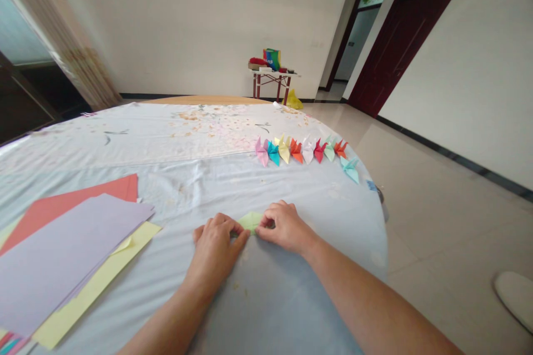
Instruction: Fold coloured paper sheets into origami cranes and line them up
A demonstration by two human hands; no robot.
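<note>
A small piece of light green folded paper (pixel 251 221) lies on the cloth-covered table between my hands. My left hand (pixel 220 241) pinches its left side, thumb and fingers pressed together near the front edge. On the other side my right hand (pixel 283 226) grips the paper between thumb and fingertips. Parts of the paper are hidden under the fingers, so its full shape cannot be made out. Beyond my right hand, several folded paper cranes (pixel 307 151) in pink, blue, yellow, orange, white, red and green stand in a row.
Sheets of coloured paper, with a lavender sheet (pixel 79 249) on top, are stacked at the left. The round table's cloth (pixel 175 283) has some wrinkles; its edge curves down at the right. A small side table (pixel 272 75) holding items stands by the far wall.
</note>
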